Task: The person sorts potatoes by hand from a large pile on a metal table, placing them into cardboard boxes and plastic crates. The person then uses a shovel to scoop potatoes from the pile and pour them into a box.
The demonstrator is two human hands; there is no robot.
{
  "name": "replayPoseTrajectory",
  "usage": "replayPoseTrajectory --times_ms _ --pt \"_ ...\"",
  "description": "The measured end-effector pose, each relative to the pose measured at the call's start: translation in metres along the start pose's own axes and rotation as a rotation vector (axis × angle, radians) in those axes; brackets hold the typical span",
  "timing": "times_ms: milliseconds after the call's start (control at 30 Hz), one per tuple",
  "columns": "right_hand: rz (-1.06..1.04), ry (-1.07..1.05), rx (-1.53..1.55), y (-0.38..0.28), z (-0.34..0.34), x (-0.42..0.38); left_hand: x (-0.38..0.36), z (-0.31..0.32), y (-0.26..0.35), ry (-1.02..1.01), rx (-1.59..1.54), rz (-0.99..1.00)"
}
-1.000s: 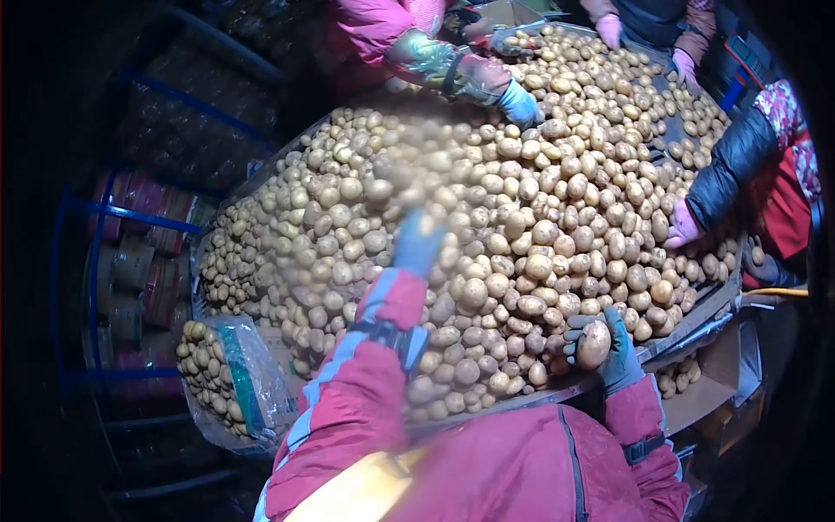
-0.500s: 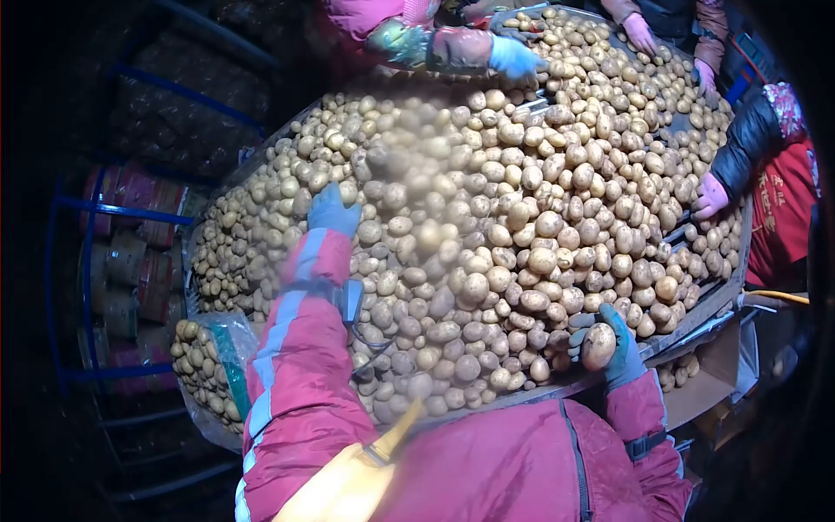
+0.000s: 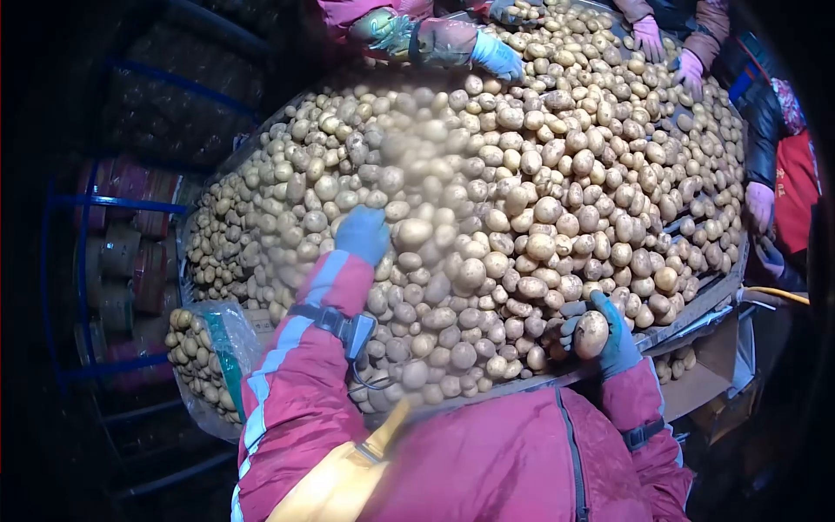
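Observation:
Potatoes lie heaped over a wide sorting table. My right hand, in a blue-grey glove, is closed around a potato close to the table's near edge. Over the left-middle of the heap is my left hand, gloved in blue, its back turned up. Its fingertips point down among the potatoes and are hidden, so its grip cannot be made out. Just right of it lies a large pale potato. A device with a cable is strapped to my left forearm.
Co-workers' gloved hands reach in at the far side: a blue glove and pink gloves. A plastic bag of potatoes stands at left, near a blue rack. At right is an open cardboard box. The table's rim runs close before me.
My left hand has moved right and nearer to me, its fingers now pointing down. My right hand keeps its potato, shifted slightly left. At right, a co-worker's pink glove has drawn back from the heap.

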State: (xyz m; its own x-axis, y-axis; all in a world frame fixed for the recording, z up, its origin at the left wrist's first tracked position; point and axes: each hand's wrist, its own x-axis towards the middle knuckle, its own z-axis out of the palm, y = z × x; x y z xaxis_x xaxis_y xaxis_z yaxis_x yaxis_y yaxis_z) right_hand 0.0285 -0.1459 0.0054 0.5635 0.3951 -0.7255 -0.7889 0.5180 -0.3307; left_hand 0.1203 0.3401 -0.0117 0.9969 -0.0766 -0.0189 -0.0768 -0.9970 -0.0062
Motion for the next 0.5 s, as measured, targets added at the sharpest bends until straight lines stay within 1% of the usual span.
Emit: replayPoseTrajectory --times_ms 33,133,167,267,300,400,433,500 --pt "0.006 0.003 0.016 0.000 0.003 -0.001 -0.003 0.003 0.000 -0.029 0.017 -0.015" --pt "0.002 -0.029 0.003 0.000 0.000 0.000 -0.016 0.017 -0.003 0.078 0.150 0.126" --pt "-0.002 -0.042 -0.014 0.000 -0.003 -0.001 -0.014 0.022 -0.005 -0.078 0.154 0.048" --pt "0.028 -0.068 0.039 0.000 0.004 -0.008 -0.001 0.011 -0.001 -0.269 0.105 -0.046" --pt "0.031 -0.071 0.040 0.001 0.004 -0.008 -0.003 0.015 0.003 -0.122 0.114 -0.018" --pt "0.039 -0.085 0.051 0.004 -0.002 -0.007 0.008 0.024 0.011 -0.177 0.184 -0.123" --pt "0.045 -0.095 0.062 0.006 -0.004 -0.006 0.011 0.029 0.012 -0.128 0.177 -0.159" --pt "0.059 -0.122 0.096 0.007 -0.006 -0.007 0.012 0.019 0.010 -0.238 0.185 -0.117"
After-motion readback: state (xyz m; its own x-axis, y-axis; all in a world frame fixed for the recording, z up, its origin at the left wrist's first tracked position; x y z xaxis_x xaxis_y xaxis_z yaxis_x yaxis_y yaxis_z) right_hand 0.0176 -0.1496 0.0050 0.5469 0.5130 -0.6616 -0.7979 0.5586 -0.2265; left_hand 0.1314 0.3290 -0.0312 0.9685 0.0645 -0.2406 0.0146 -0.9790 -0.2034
